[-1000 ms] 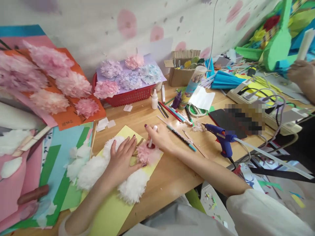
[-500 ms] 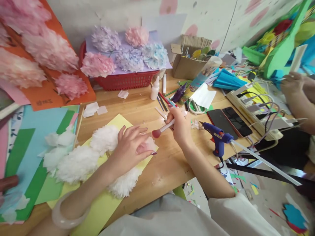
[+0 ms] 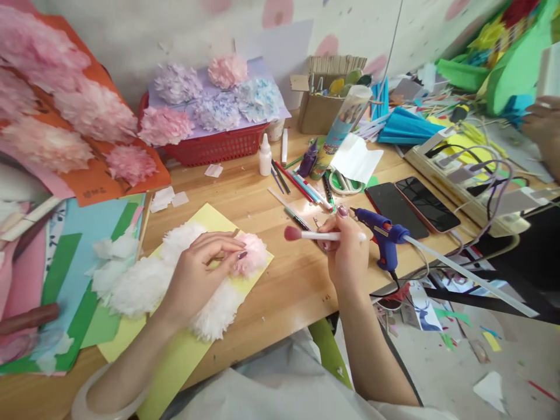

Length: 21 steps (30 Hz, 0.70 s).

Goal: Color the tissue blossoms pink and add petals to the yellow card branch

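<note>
My left hand rests on a yellow card covered with fluffy white tissue flowers. Its fingertips pinch at a small pink tissue flower at the card's far corner. My right hand is closed round a white-handled brush. It holds the brush level above the wooden table, the pink bristle tip pointing left, well clear of the pink flower.
A blue glue gun stands just right of my right hand, two phones behind it. Pens, a glue bottle, a red basket of tissue flowers and a cardboard box lie farther back. Another person's hand works at far right.
My right hand lifted the brush off the pink flower and drew it away to the right, turning it level. My left hand's fingers curled onto the flower.
</note>
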Each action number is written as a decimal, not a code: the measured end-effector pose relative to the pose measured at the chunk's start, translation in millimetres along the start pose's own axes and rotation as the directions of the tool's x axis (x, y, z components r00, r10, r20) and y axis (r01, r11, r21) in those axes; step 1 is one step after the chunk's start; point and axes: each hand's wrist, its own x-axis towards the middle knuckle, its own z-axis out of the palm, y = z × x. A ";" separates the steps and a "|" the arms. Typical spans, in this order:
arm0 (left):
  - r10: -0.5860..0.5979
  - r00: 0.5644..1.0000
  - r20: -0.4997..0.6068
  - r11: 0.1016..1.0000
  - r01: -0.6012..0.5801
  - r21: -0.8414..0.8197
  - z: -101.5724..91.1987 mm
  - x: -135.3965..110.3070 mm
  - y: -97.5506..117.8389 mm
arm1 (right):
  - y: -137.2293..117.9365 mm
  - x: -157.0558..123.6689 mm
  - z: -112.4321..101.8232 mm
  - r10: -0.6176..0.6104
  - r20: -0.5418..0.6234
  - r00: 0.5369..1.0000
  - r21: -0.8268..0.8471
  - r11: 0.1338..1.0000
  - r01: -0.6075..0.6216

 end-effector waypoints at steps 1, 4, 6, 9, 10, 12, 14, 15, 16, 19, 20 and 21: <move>-0.033 0.999 -0.025 0.999 0.033 0.001 -3.1 -2.6 1.0 | -0.6 -3.8 -1.5 0.015 0.024 1.000 0.011 1.000 -0.016; -0.154 0.982 -0.113 0.987 0.158 0.031 -12.1 -11.0 6.8 | -3.4 -14.4 -5.5 0.007 0.173 0.985 0.089 0.996 -0.022; -0.220 0.961 -0.165 0.974 0.227 0.024 -17.3 -15.8 12.6 | -4.0 -20.2 -7.0 -0.017 0.309 0.951 0.147 0.989 -0.030; -0.287 0.942 -0.174 0.957 0.273 -0.099 -21.3 -20.1 21.1 | -3.1 -27.3 -1.1 -0.036 0.434 0.900 0.151 0.988 -0.034; -0.311 0.938 -0.151 0.945 0.288 -0.156 -21.2 -20.8 23.2 | -3.0 -29.9 3.9 -0.039 0.464 0.885 0.147 0.989 -0.033; -0.353 0.931 -0.097 0.910 0.317 -0.267 -19.2 -22.0 25.7 | -3.1 -36.4 17.9 -0.059 0.550 0.833 0.161 0.986 -0.037; -0.380 0.923 -0.060 0.866 0.332 -0.373 -16.0 -23.7 25.6 | -3.0 -44.7 33.4 -0.084 0.657 0.750 0.157 0.987 -0.028; -0.394 0.918 -0.049 0.838 0.337 -0.430 -14.6 -25.1 24.6 | -2.4 -49.1 39.9 -0.089 0.693 0.715 0.133 0.991 -0.005; -0.409 0.911 -0.040 0.805 0.340 -0.486 -13.9 -26.7 22.9 | -1.5 -53.2 44.6 -0.085 0.713 0.696 0.093 0.995 0.027; -0.459 0.888 -0.026 0.707 0.347 -0.616 -16.6 -32.8 15.7 | 2.1 -61.3 45.1 -0.018 0.682 0.731 -0.034 0.998 0.056; -0.474 0.880 -0.037 0.687 0.343 -0.640 -18.9 -34.8 13.2 | 2.5 -62.1 41.0 0.003 0.649 0.761 -0.043 0.998 0.033; -0.488 0.871 -0.056 0.675 0.336 -0.657 -21.7 -36.5 11.0 | 1.9 -61.9 35.7 0.016 0.609 0.793 -0.032 0.999 0.005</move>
